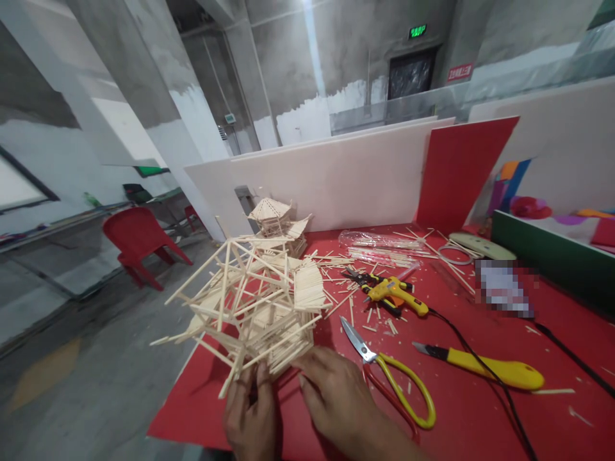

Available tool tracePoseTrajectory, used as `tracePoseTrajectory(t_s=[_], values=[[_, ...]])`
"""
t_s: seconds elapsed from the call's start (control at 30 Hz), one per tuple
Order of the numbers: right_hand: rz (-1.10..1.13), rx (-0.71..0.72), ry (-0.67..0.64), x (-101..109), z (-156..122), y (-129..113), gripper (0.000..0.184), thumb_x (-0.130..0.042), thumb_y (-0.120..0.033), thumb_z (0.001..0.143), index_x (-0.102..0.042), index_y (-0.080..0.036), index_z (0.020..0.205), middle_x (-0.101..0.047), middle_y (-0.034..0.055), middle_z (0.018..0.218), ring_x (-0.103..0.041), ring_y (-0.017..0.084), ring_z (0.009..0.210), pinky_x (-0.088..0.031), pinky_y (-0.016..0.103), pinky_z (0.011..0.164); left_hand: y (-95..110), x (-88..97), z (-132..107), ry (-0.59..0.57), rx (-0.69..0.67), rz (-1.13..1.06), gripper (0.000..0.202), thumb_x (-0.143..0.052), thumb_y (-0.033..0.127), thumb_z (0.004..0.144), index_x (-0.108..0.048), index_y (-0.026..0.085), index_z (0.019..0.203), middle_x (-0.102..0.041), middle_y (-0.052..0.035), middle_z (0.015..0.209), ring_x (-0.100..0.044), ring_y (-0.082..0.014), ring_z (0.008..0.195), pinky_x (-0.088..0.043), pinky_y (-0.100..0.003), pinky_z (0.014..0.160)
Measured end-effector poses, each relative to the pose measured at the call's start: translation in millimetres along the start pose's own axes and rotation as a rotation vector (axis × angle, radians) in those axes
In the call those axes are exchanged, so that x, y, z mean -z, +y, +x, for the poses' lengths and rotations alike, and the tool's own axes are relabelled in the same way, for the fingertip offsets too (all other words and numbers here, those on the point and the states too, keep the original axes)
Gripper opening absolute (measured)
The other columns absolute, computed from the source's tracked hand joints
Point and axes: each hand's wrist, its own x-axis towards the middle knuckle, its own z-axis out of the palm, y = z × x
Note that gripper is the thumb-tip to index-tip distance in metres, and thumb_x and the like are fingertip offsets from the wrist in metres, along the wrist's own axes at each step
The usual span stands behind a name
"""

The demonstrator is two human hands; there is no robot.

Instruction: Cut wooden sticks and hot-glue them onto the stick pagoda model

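A pagoda-like model built of thin wooden sticks (pixel 269 320) stands near the left edge of the red tabletop. Its open roof frame spreads out to the left, and one roof panel on the right is filled with sticks laid side by side. My left hand (pixel 252 413) grips the model's lower front edge between thumb and fingers. At the front right corner of its base, my right hand (pixel 336 397) is closed, fingertips pressed against the sticks. A smaller stick pagoda (pixel 271 214) with a finished roof sits behind.
Right of my hands lie scissors (pixel 368 352), a yellow hot glue gun (pixel 394 291), pliers (pixel 355 276) and a yellow utility knife (pixel 500 368). Loose sticks and a plastic bag of sticks (pixel 384 248) lie farther back. White boards (pixel 327 182) stand behind; a red chair (pixel 144 237) is at left.
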Motion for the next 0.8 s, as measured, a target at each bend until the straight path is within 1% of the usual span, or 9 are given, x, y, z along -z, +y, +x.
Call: tracePoseTrajectory(t_s=[0.07, 0.13, 0.2, 0.27, 0.4, 0.5, 0.57, 0.63, 0.8], values=[[0.005, 0.0, -0.003, 1.0, -0.6, -1.2, 0.024, -0.05, -0.012, 0.088, -0.066, -0.024, 0.101, -0.07, 0.0033, 0.104, -0.063, 0.018, 0.098, -0.048, 0.029, 0.089, 0.6, 2.4, -0.3, 0.036, -0.044, 0.028, 0.035, -0.054, 0.046, 0.09, -0.073, 0.018, 0.097, -0.074, -0.0125, 0.096, -0.068, -0.0267, 0.09, -0.053, -0.039, 0.085], [0.006, -0.002, -0.008, 2.0, -0.8, -2.3, 0.024, -0.05, -0.013, 0.088, -0.066, -0.025, 0.102, -0.07, 0.003, 0.104, -0.064, 0.018, 0.098, -0.048, 0.029, 0.089, -0.6, 5.5, 0.4, 0.115, -0.104, 0.082, 0.036, -0.053, 0.044, 0.093, -0.073, 0.015, 0.101, -0.073, -0.0147, 0.1, -0.068, -0.0268, 0.091, -0.053, -0.038, 0.084], [0.007, 0.0, -0.012, 2.9, -0.4, -3.1, 0.023, -0.05, -0.013, 0.089, -0.066, -0.025, 0.101, -0.07, 0.0029, 0.103, -0.064, 0.017, 0.097, -0.049, 0.028, 0.088, -2.1, 9.0, 1.7, 0.169, -0.179, 0.111, 0.033, -0.055, 0.041, 0.093, -0.073, 0.014, 0.099, -0.072, -0.0143, 0.099, -0.068, -0.0259, 0.09, -0.052, -0.037, 0.083], [0.005, 0.008, -0.007, 3.7, 0.5, -3.3, 0.022, -0.051, -0.013, 0.088, -0.067, -0.024, 0.097, -0.07, 0.0033, 0.1, -0.064, 0.017, 0.096, -0.049, 0.027, 0.087, -2.4, 12.2, 2.4, 0.204, -0.22, 0.105, 0.026, -0.058, 0.037, 0.092, -0.072, 0.016, 0.095, -0.072, -0.0118, 0.095, -0.067, -0.0237, 0.088, -0.053, -0.034, 0.08], [0.015, 0.025, 0.016, 4.5, 1.7, -3.1, 0.022, -0.05, -0.012, 0.088, -0.067, -0.024, 0.095, -0.07, 0.0037, 0.099, -0.064, 0.017, 0.096, -0.049, 0.027, 0.087, 0.2, 13.9, -0.5, 0.257, -0.213, 0.059, 0.017, -0.061, 0.031, 0.091, -0.072, 0.019, 0.086, -0.069, -0.0062, 0.079, -0.065, -0.0195, 0.073, -0.051, -0.031, 0.072], [0.029, 0.023, 0.031, 4.9, 1.7, -2.9, 0.023, -0.05, -0.012, 0.088, -0.067, -0.024, 0.097, -0.07, 0.0037, 0.1, -0.065, 0.018, 0.095, -0.05, 0.028, 0.087, 0.6, 11.4, -5.1, 0.288, -0.215, 0.065, 0.018, -0.062, 0.031, 0.09, -0.072, 0.019, 0.081, -0.071, -0.006, 0.073, -0.066, -0.0196, 0.068, -0.052, -0.03, 0.068], [0.034, 0.021, 0.034, 5.0, 1.4, -2.6, 0.023, -0.05, -0.012, 0.088, -0.067, -0.024, 0.098, -0.071, 0.0039, 0.101, -0.065, 0.018, 0.095, -0.05, 0.028, 0.087, 1.2, 9.8, -8.1, 0.269, -0.252, 0.079, 0.018, -0.063, 0.031, 0.089, -0.073, 0.019, 0.08, -0.074, -0.0058, 0.072, -0.068, -0.0194, 0.065, -0.053, -0.029, 0.067], [0.035, 0.024, 0.034, 4.8, 1.0, -2.1, 0.024, -0.05, -0.012, 0.088, -0.067, -0.024, 0.1, -0.071, 0.0043, 0.101, -0.065, 0.018, 0.095, -0.05, 0.028, 0.086, 4.1, 9.1, -10.7, 0.208, -0.282, 0.066, 0.015, -0.064, 0.029, 0.089, -0.074, 0.02, 0.082, -0.076, -0.0051, 0.073, -0.069, -0.0184, 0.063, -0.054, -0.028, 0.066], [0.031, 0.02, 0.012, 4.8, 0.0, -0.8, 0.028, -0.049, -0.011, 0.086, -0.067, -0.024, 0.104, -0.07, 0.0048, 0.103, -0.065, 0.019, 0.095, -0.05, 0.03, 0.087, 19.7, 5.9, -15.0, 0.107, -0.317, -0.091, 0.01, -0.064, 0.022, 0.087, -0.074, 0.02, 0.086, -0.078, -0.0051, 0.077, -0.072, -0.018, 0.068, -0.056, -0.026, 0.07]])
